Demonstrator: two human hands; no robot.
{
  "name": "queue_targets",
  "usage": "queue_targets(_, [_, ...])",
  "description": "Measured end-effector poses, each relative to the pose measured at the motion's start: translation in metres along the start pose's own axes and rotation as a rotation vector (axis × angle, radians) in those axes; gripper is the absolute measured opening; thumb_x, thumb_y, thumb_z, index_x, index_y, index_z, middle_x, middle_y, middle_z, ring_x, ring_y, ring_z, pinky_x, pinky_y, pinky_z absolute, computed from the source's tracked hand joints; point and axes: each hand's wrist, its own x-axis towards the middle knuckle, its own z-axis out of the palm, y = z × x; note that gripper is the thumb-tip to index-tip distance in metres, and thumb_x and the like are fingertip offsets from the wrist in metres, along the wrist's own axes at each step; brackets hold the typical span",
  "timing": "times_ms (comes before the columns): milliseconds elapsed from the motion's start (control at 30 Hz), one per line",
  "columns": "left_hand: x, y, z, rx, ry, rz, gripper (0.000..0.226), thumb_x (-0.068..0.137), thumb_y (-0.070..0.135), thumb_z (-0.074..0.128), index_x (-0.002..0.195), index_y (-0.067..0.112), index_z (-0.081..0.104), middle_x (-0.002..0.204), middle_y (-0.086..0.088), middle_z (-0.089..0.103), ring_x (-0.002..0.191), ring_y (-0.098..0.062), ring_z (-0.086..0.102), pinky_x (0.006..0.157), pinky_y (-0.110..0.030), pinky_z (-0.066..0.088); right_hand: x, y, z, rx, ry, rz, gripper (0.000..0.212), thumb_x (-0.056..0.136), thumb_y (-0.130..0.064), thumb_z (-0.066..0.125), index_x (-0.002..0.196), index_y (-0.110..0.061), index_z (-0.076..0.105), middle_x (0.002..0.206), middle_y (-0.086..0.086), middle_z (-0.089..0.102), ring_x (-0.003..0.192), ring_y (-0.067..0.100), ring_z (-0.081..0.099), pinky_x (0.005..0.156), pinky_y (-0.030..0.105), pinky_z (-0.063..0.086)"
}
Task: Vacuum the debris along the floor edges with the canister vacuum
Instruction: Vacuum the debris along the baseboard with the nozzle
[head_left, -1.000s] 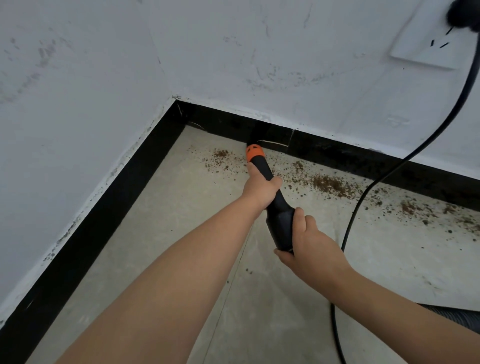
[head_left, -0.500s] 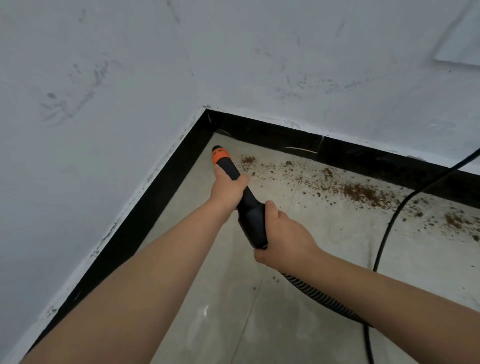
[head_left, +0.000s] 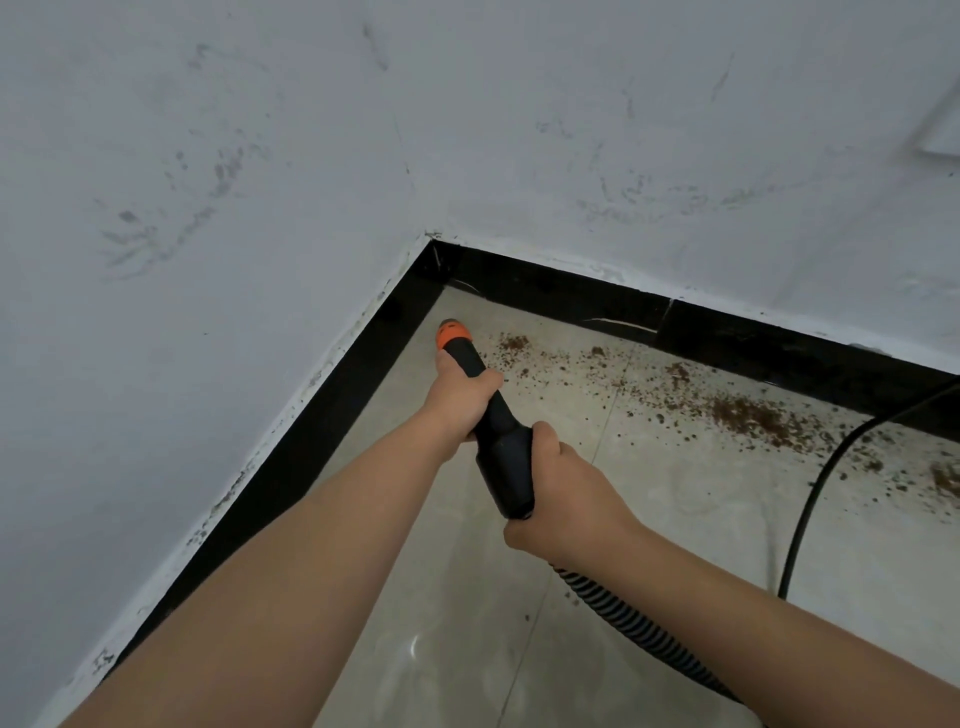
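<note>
Two white walls up top, scuffed grey, meeting in a corner above a black baseboard that runs along both edges. Below, pale tiled floor, glossy near the bottom. Both bare forearms reaching in from the lower edge, left long and nearly straight from the bottom left, right coming in from the bottom right with the elbow cut off by the frame. Then the ribbed grey hose, trailing out behind the right hand toward the lower right, far end lost under the right forearm. Thin black power cord curving across the floor on the right, both ends out of view or hidden. Black vacuum nozzle, angled up and left toward the corner, wide at the back, narrow ahead, orange tip just beside the left baseboard; cannot tell whether the tip touches the floor. Right hand wrapped round the thick rear end, thumb lying up the side. Left hand clamped on the slim neck just behind the orange collar, fingers tucked under and hidden. Hands close but apart, one ahead of the other on the same tool. Last, brown debris scattered in a band along the back baseboard, thickest at the right, thinning to specks near the nozzle tip. Corner of a pale wall plate barely showing at the right edge, too cropped to read.
</note>
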Motion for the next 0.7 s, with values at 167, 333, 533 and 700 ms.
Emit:
queue_targets(167, [0.007,0.014,0.006,-0.001,-0.028,0.005,0.068,0.093,0.021,0.050,0.146,0.017,0.009,0.112,-0.011,0.049,0.095,-0.025,0.053,0.068,-0.035,0.048,0.009,0.004,-0.009,0.014,0.037,0.019,0.055,0.077,-0.018,0.068,0.116,-0.014,0.030,0.103,0.007,0.047,0.083,0.020,0.050,0.047,0.019,0.033])
queue_targets(333, [0.011,0.024,0.025,-0.011,-0.058,0.033,0.068,0.093,0.020,0.050,0.146,0.016,0.008,0.113,-0.011,0.046,0.096,-0.024,0.049,0.072,-0.035,0.046,0.010,0.016,-0.018,0.006,0.095,0.055,0.059,0.077,-0.022,0.070,0.121,-0.014,0.030,0.107,0.008,0.051,0.085,0.020,0.051,0.050,0.019,0.037])
queue_targets(533, [-0.001,0.022,0.055,0.021,-0.124,0.061,0.069,0.092,0.019,0.050,0.146,0.016,0.008,0.122,-0.013,0.048,0.100,-0.027,0.051,0.077,-0.035,0.048,-0.012,0.038,-0.021,0.001,0.108,0.120,0.064,0.078,-0.027,0.071,0.124,-0.016,0.028,0.107,0.004,0.049,0.085,0.018,0.053,0.055,0.020,0.040])
queue_targets(700, [-0.012,0.025,0.090,0.046,-0.179,0.072,0.073,0.091,0.020,0.051,0.146,0.016,0.004,0.123,-0.016,0.049,0.108,-0.032,0.053,0.091,-0.043,0.049,-0.036,0.061,-0.037,-0.038,0.141,0.179,0.064,0.078,-0.027,0.072,0.123,-0.016,0.029,0.099,-0.003,0.043,0.077,0.012,0.046,0.048,0.012,0.034])
